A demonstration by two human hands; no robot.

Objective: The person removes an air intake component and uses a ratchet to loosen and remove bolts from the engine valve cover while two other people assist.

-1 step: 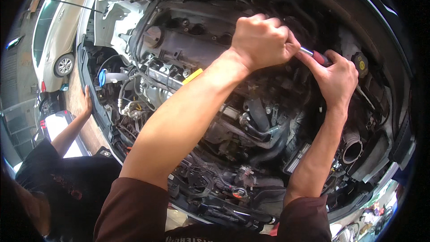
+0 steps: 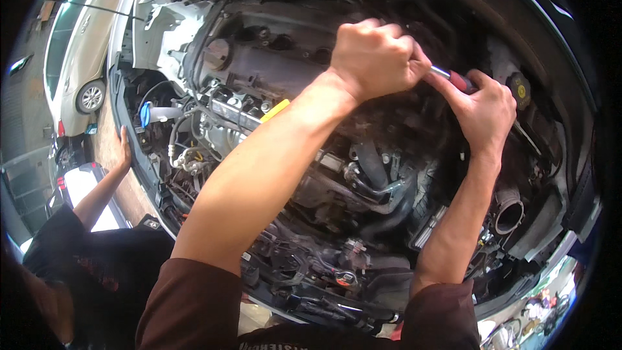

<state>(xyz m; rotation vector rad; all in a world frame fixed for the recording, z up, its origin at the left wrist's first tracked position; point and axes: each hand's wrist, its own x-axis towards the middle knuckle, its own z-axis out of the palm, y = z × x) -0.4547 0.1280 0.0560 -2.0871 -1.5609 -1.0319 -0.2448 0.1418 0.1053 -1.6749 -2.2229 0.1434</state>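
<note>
A tool with a red and dark handle (image 2: 460, 81) and a short shiny metal shank lies across the far right part of the engine. My left hand (image 2: 376, 58) is closed in a fist over its left end, so the head of the tool is hidden. On the handle, the fingers of my right hand (image 2: 484, 109) are wrapped with the thumb reaching toward the left fist. Both hands are above the far edge of the engine (image 2: 278, 61). What the tool meets below cannot be seen.
A yellow dipstick-like handle (image 2: 275, 110) sticks up by my left forearm. At left stands a blue-capped filler neck (image 2: 146, 113). On the right are a round dark cap (image 2: 520, 89) and an open duct (image 2: 509, 215). Another person's hand (image 2: 123, 149) rests by the car's left edge.
The surroundings have shifted a few pixels left in the view. Both hands keep their hold on the tool, almost unmoved.
</note>
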